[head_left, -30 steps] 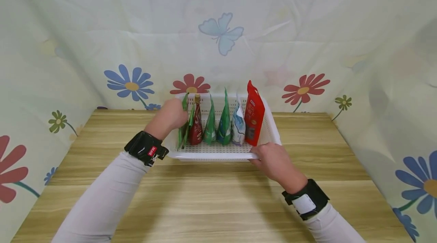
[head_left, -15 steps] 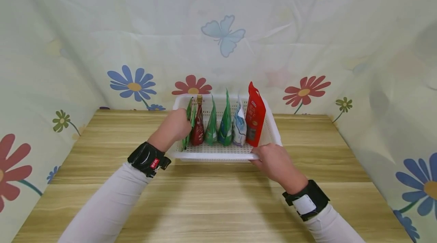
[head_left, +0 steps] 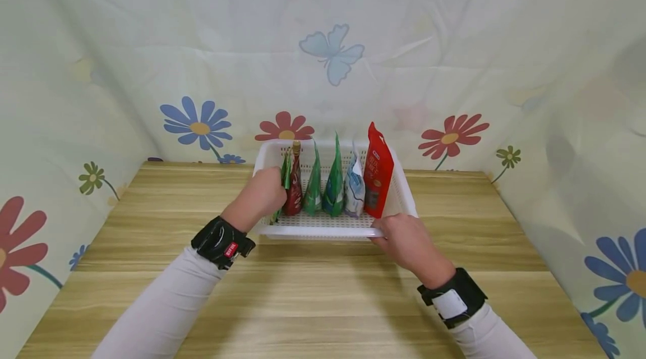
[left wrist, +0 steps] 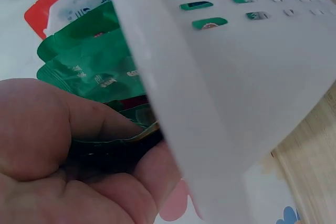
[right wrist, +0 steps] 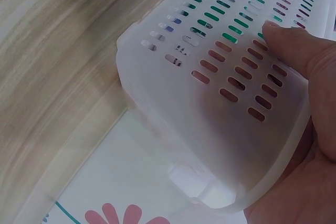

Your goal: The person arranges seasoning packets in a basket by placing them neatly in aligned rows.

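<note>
A white perforated plastic basket (head_left: 323, 231) sits toward the back of the table. My left hand (head_left: 264, 195) is at its left end, and in the left wrist view its thumb and fingers pinch the edge of a dark green packet (left wrist: 139, 115). Most of that packet is hidden by the hand and the basket wall. My right hand (head_left: 407, 241) grips the front rim near the right corner, thumb outside. From left to right stand a dark red bottle (head_left: 294, 190), two green pouches (head_left: 314, 188), a white-and-blue pouch (head_left: 355, 190) and a red pouch (head_left: 377, 174).
The wood-grain table (head_left: 323, 303) spreads in front of the basket and to both sides. A pale curtain (head_left: 242, 67) printed with flowers and butterflies rises behind and along the sides.
My left hand has moved slightly right and down, and the green packet tops at the left end sit lower and closer to the bottle. The right hand keeps its grip on the rim.
</note>
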Tool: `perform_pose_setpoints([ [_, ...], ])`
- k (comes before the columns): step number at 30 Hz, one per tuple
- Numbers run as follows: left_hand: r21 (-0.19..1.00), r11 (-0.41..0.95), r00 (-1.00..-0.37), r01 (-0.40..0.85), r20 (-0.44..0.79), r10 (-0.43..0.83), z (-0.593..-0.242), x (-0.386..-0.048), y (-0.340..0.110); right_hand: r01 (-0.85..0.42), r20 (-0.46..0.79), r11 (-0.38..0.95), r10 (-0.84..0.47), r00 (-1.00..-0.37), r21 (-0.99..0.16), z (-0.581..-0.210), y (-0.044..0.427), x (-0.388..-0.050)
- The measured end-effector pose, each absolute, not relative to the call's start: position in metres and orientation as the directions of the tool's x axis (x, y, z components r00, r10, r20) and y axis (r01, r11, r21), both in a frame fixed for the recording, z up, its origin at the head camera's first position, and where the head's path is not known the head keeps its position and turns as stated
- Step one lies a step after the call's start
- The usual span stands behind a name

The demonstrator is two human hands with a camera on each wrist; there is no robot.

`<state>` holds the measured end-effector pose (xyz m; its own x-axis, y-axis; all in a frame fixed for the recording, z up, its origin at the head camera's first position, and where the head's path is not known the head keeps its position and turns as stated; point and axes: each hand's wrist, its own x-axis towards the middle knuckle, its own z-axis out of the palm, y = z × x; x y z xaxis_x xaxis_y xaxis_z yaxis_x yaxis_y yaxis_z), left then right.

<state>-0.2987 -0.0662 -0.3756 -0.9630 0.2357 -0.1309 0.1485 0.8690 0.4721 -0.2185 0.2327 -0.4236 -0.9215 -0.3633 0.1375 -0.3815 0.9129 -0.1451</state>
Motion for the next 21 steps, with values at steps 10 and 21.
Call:
perform_pose_setpoints([
  [10, 0.46, 0.865, -0.956, 0.199, -0.103, 0.275, -0.378, -0.29, -0.061, -0.379, 0.143, 0.914, -0.36, -0.922, -0.143, -0.426, 0.232, -0.218],
  [21, 0.479, 0.839, -0.957, 0.257, 0.007, 0.29, -0.379, -0.265, -0.071, -0.389, 0.144, 0.912, -0.371, -0.917, -0.127, -0.428, 0.232, -0.22],
])
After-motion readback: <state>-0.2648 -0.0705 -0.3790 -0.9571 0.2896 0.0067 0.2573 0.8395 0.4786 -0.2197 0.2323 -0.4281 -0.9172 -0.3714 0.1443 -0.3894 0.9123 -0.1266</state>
